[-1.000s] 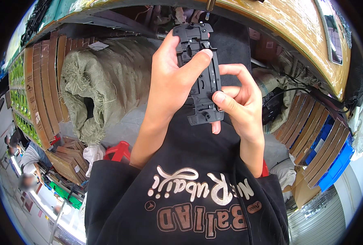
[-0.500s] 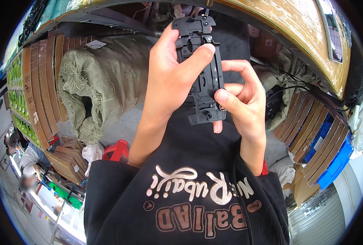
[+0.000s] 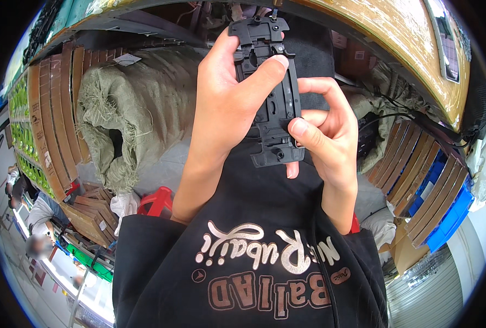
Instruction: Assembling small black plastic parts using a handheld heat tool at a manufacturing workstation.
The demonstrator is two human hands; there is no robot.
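Note:
Both my hands hold up a long black plastic chassis [image 3: 274, 109], which looks like the base of a toy car, with its length running nearly upright in view. My left hand [image 3: 226, 93] is closed round the left side of its upper half, thumb pressed across the face near a small screw. At the lower right edge, my right hand [image 3: 327, 128] pinches the chassis, its thumb on the near side; a fingertip shows beneath the lower end. The right index finger is bent against the right edge. Whatever lies behind the chassis is hidden.
A wooden workbench [image 3: 385, 33] curves across the top, with a phone-like device [image 3: 444, 46] on it. Left of me lies a rolled woven sack [image 3: 139, 109] beside stacked cardboard [image 3: 54, 120]. More cardboard and blue bins [image 3: 445, 218] stand right. A red stool [image 3: 155, 202] is behind my left arm.
The chassis and both hands have shifted very slightly; the grip looks the same.

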